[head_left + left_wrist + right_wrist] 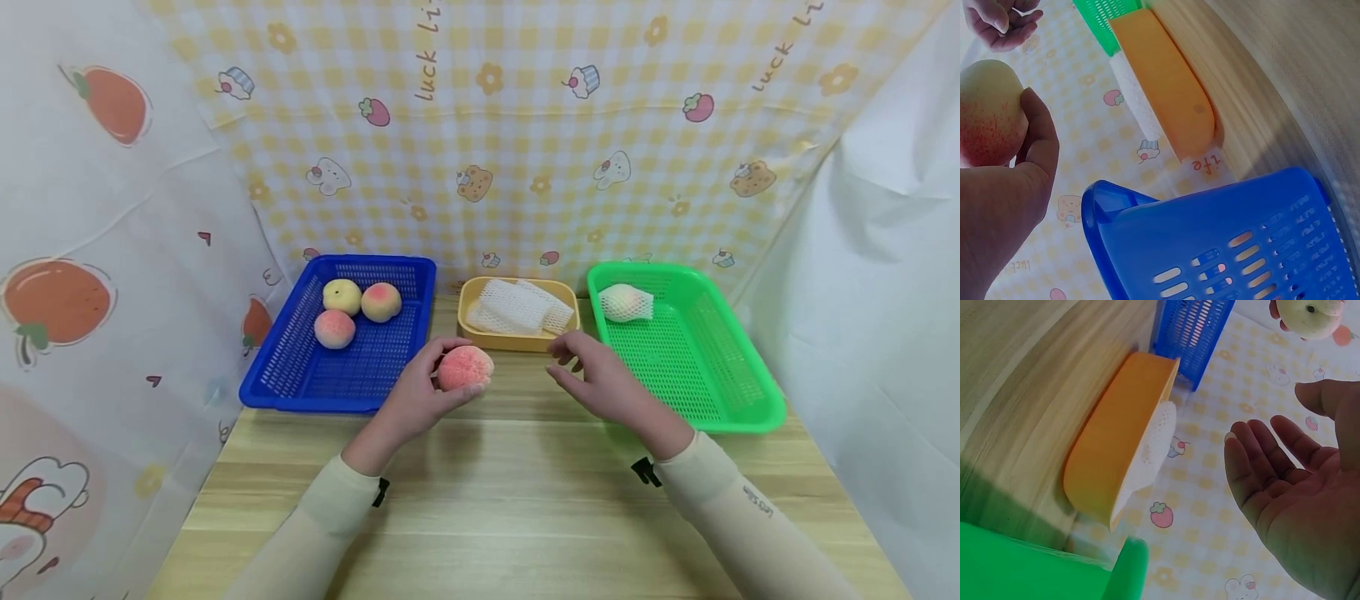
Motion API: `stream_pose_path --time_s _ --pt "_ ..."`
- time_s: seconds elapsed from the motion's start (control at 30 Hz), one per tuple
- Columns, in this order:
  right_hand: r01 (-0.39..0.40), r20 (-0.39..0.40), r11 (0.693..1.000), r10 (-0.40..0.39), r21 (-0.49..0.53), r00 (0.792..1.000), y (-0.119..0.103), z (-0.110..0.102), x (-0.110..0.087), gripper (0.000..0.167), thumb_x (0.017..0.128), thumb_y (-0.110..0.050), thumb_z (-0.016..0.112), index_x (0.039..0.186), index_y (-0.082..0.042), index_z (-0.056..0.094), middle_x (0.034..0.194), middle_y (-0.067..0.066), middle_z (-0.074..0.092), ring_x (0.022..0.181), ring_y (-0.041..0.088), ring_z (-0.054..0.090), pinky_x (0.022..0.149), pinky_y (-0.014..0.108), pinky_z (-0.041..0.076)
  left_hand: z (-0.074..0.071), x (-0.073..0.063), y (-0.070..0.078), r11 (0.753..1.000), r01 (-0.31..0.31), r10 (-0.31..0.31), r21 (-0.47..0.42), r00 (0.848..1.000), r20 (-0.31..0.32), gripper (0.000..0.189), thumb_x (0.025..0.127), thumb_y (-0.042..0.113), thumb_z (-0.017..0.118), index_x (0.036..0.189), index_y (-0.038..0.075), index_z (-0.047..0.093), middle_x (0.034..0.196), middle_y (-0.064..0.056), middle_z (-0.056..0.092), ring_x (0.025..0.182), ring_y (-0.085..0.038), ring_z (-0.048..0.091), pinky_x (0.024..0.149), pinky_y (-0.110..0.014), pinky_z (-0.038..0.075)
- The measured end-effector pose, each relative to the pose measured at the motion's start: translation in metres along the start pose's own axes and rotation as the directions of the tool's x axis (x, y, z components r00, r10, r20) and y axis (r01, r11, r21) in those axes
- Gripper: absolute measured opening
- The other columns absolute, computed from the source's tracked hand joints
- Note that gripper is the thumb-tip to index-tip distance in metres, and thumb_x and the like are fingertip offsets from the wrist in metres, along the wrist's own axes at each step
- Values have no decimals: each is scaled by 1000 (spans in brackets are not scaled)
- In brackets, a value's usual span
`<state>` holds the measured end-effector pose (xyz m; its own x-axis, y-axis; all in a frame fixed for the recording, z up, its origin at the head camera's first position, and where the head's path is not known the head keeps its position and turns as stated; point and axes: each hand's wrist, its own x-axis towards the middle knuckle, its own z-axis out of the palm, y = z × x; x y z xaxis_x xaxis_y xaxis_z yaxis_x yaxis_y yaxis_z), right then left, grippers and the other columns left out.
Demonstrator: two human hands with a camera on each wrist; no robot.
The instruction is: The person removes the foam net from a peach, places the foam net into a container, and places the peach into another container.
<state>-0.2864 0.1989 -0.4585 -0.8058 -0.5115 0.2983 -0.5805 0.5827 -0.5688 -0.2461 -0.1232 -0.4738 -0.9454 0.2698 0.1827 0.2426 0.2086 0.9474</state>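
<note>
My left hand holds a pinkish-red peach above the table, thumb and fingers curled about it. In the left wrist view the peach shows a pale upper half and a red-speckled lower half. My right hand hovers to the right of the peach, holding nothing; the right wrist view shows its palm with fingers loosely bent. Behind the hands, a yellow-orange box contains white foam net sleeves.
At the left a blue basket carries several peaches. A green basket at the right has one net-wrapped peach in its far left corner. The wooden table extends in front; a patterned cloth hangs behind.
</note>
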Motion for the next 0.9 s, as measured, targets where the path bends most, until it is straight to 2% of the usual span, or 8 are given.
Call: stream_pose_path --time_s 0.17,0.3,0.4,0.5,0.6,0.8,0.9 --pt "7 -1 1000 -7 6 1000 0 1 -1 23 107 -14 76 127 -8 68 118 4 70 105 20 70 86 46 63 -1 1 0 1000 14 -14 8 1000 13 65 95 26 91 151 16 59 142 -9 62 123 -27 67 98 -43 62" --pt "21 2 1000 -21 15 1000 0 2 -2 23 107 -13 76 127 -7 67 118 7 71 104 22 71 85 46 63 -12 2 6 995 23 -28 93 998 50 66 94 30 92 150 18 59 143 -7 63 119 -26 69 95 -43 63" --pt "19 5 1000 -19 22 1000 -1 3 -2 22 107 -13 76 126 -7 67 117 8 70 104 24 71 85 50 64 -30 3 17 977 -2 -15 215 997 79 68 94 34 92 151 18 59 142 -6 63 119 -26 67 97 -45 61" --pt "14 5 1000 -14 26 1000 0 3 -3 20 107 -12 76 124 -8 68 116 7 70 104 24 71 85 52 64 -51 5 30 946 -45 13 322 995 101 69 95 36 91 153 19 58 145 -4 62 124 -24 66 102 -48 58" --pt "8 4 999 -9 33 1000 2 3 -4 18 106 -11 76 123 -9 68 115 4 70 103 22 71 85 52 64 -72 9 40 925 -79 31 372 991 133 68 97 33 89 155 20 56 148 -3 61 129 -25 65 107 -51 56" --pt "8 23 1000 -9 23 1000 5 4 -6 16 107 -13 76 121 -12 69 112 5 72 101 16 70 84 41 63 -107 20 43 890 -121 46 440 983 178 66 99 22 87 158 16 56 157 -9 55 135 -31 60 110 -57 53" --pt "11 26 1000 -11 22 1000 5 4 -7 15 107 -13 76 120 -13 69 111 2 71 100 15 70 83 38 62 -120 28 41 847 -113 26 519 985 171 65 99 21 86 157 13 56 153 -12 57 129 -33 60 107 -57 54"
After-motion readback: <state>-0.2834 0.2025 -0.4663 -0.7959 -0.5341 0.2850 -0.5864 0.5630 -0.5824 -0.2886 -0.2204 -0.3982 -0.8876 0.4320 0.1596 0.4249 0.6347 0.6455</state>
